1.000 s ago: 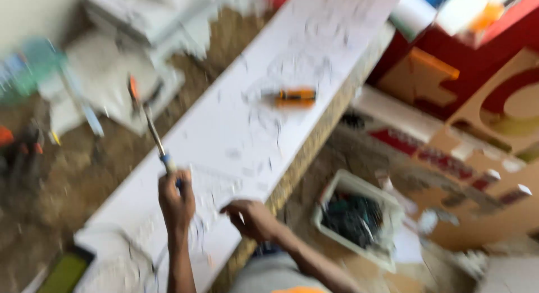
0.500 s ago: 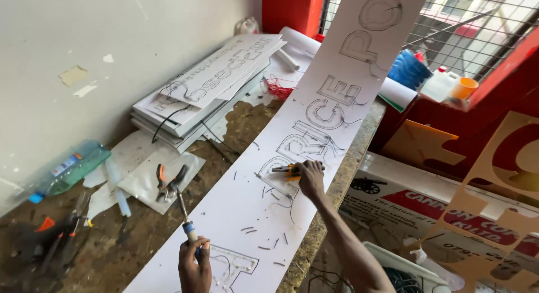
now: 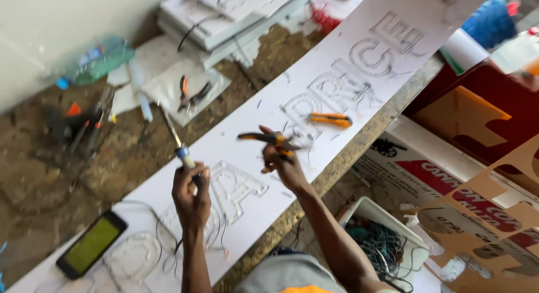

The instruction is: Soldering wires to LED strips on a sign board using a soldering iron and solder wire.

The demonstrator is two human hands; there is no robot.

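The left hand (image 3: 191,195) is clenched in a firm grip around the blue-and-white handle of a soldering iron (image 3: 175,140), whose thin metal shaft slants up toward 11 o'clock, away from the wrist. The right hand (image 3: 281,161) grasps a pair of orange-handled pliers (image 3: 269,139), fingers wrapped about the handles while the dark nose points toward 9 o'clock, in the direction of the iron's handle; the two tools are near each other but apart.

Both hands hang above a long white board (image 3: 314,108) that runs diagonally from 7 o'clock to 1 o'clock across the surface (image 3: 56,175). Clear outlined letters (image 3: 236,186) lie on the board just under the hands, with thin wire looping around them. At 1 o'clock from the right hand, an orange utility knife (image 3: 330,119) lies flat on the board among more letter outlines.

At 8 o'clock from the left hand, a phone with a green-lit screen (image 3: 91,244) rests on the board's lower end. At 11 o'clock, off the board, a second pair of pliers (image 3: 190,94) lies on a white sheet, and a stack of white panels (image 3: 236,12) sits beyond it. At 4 o'clock from the right hand, below the surface's edge, a white tub (image 3: 359,211) holds a tangle of dark wire.
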